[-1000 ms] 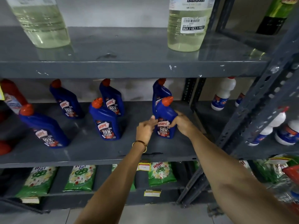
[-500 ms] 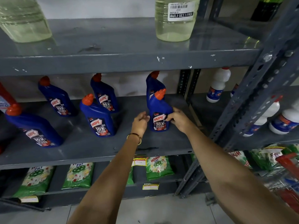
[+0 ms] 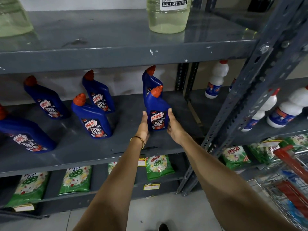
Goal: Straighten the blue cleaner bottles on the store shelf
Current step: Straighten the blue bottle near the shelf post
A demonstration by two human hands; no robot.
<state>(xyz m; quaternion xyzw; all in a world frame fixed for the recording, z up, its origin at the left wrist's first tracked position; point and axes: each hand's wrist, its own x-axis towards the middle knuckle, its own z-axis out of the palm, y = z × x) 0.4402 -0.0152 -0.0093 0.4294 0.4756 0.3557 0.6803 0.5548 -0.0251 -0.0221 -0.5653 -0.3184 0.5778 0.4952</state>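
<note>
Blue cleaner bottle (image 3: 157,112), front right of the middle shelf (image 3: 93,147). Head view: left hand (image 3: 143,126) and right hand (image 3: 173,127) now cup its two sides, where a second ago they only touched its label face. Bottle stands upright, label forward, directly before a second bottle (image 3: 149,82). Judged squared; remaining bottles (image 3: 93,117) leftward unaligned.

Both hands, the left hand (image 3: 144,126) and right hand (image 3: 174,128), now seemingly clasp the front bottle (image 3: 156,112) squarely.
</note>
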